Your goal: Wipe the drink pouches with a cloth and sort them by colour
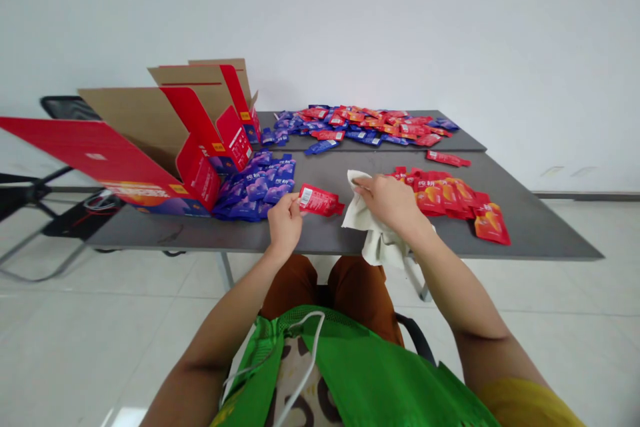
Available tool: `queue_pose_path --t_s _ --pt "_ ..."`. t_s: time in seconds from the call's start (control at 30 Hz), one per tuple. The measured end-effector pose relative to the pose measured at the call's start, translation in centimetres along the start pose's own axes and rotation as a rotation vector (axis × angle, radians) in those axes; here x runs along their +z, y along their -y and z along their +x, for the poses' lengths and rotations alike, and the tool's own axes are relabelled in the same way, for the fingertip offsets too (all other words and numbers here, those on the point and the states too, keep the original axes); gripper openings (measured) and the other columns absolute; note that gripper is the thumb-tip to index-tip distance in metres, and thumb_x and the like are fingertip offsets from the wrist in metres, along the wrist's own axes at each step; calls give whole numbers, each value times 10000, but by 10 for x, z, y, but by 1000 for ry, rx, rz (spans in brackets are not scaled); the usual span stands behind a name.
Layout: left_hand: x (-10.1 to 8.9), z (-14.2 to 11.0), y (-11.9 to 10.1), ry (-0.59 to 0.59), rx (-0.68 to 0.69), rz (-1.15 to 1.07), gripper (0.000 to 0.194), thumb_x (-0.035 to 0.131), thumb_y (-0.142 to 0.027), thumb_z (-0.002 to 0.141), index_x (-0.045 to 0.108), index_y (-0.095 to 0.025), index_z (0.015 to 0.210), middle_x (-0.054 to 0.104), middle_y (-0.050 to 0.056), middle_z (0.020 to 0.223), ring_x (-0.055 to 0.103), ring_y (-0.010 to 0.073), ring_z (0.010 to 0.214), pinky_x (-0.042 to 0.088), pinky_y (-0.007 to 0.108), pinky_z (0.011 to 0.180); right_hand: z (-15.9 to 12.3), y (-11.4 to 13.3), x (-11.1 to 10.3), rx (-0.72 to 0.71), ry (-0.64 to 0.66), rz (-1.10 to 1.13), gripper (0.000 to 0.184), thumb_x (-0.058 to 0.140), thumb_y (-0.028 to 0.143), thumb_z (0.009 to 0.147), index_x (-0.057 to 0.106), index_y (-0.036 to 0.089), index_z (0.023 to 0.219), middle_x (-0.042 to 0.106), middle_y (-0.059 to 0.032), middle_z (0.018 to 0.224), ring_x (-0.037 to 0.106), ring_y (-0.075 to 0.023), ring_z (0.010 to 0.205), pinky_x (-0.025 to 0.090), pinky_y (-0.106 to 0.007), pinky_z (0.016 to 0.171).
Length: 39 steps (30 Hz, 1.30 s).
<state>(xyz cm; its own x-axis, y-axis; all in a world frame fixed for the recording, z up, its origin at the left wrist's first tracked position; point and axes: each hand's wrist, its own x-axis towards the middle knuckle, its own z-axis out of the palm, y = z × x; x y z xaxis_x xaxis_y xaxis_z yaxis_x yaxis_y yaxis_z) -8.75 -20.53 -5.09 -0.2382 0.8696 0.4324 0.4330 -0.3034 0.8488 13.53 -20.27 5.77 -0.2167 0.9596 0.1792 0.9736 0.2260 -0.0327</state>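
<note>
Between thumb and fingers, my left hand pinches one end of a red spouted pouch, its barcode side facing up. The pouch's narrow end points right, towards the cloth. My right hand is closed on a whitish cloth, which hangs over the table's front edge. Left of my left hand lies a pile of purple-blue pouches. Just past my right hand, red pouches overlap in a row, with one red pouch at its right end.
Open red cardboard boxes stand along the left side of the dark grey table. A mixed heap of red and blue pouches covers the back. One red pouch lies apart at the right. A black chair is at far left.
</note>
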Motion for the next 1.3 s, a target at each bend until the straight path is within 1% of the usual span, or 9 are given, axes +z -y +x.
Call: queue_pose_path --t_s 0.1,0.2,0.3,0.47,0.63,0.8,0.93,1.1,1.3 --pt "-4 -3 2 23 330 162 288 423 -193 929 659 -178 1093 732 59 1022 705 175 910 575 294 834 3 0 -5 -41 -114 95 359 401 405 974 584 359 1279 677 -54 1067 642 -229 923 428 -281 717" --pt "-7 -10 8 166 647 274 354 372 -107 929 651 -180 1135 703 68 1140 657 159 1062 520 312 964 6 4 3 -54 -187 172 375 381 415 983 566 352 1303 665 -46 1064 627 -216 901 400 -270 697" --pt "-11 -19 9 356 774 402 362 377 -106 935 657 -204 1144 685 49 1186 623 155 1118 503 320 989 7 9 20 -94 -194 232 401 351 423 994 550 327 1328 646 -55 1089 602 -211 912 374 -269 689" --pt "-17 -37 -4 558 667 582 298 435 -233 938 658 -199 1132 658 73 1209 562 206 1173 499 369 967 -1 22 62 -394 -90 280 412 386 461 979 575 314 1314 613 -73 1058 490 -234 996 326 -321 798" --pt "-10 -62 -16 468 526 673 289 411 -216 928 683 -175 1015 680 81 1131 529 231 1171 355 440 1100 -8 33 93 -502 -62 261 414 419 530 949 624 350 1260 516 -96 1101 345 -269 1033 254 -399 839" --pt "-11 -60 -30 499 470 664 331 559 -486 855 704 -245 1029 696 48 1146 511 274 1213 230 524 1151 -7 34 93 -433 -25 241 412 436 566 930 612 389 1257 496 -77 1123 349 -261 1029 248 -395 831" --pt "-12 -57 -34 466 456 729 408 488 -542 886 698 -275 1111 689 40 1179 479 311 1271 129 598 1152 -3 33 92 -323 -51 191 434 428 600 918 597 394 1260 515 -69 1153 367 -268 1058 294 -389 850" --pt "-3 -65 -17 403 428 751 424 377 -409 963 636 -233 1248 595 53 1325 498 271 1273 356 483 1074 6 33 95 -150 -70 110 411 394 556 943 588 382 1260 519 -73 1208 394 -274 1086 367 -382 866" --pt "7 -72 -4 239 494 691 376 385 -269 959 670 -206 1195 628 81 1273 554 270 1222 410 481 1036 27 34 92 -42 -19 47 428 378 544 948 607 336 1245 525 -103 1224 433 -288 1120 435 -387 848"
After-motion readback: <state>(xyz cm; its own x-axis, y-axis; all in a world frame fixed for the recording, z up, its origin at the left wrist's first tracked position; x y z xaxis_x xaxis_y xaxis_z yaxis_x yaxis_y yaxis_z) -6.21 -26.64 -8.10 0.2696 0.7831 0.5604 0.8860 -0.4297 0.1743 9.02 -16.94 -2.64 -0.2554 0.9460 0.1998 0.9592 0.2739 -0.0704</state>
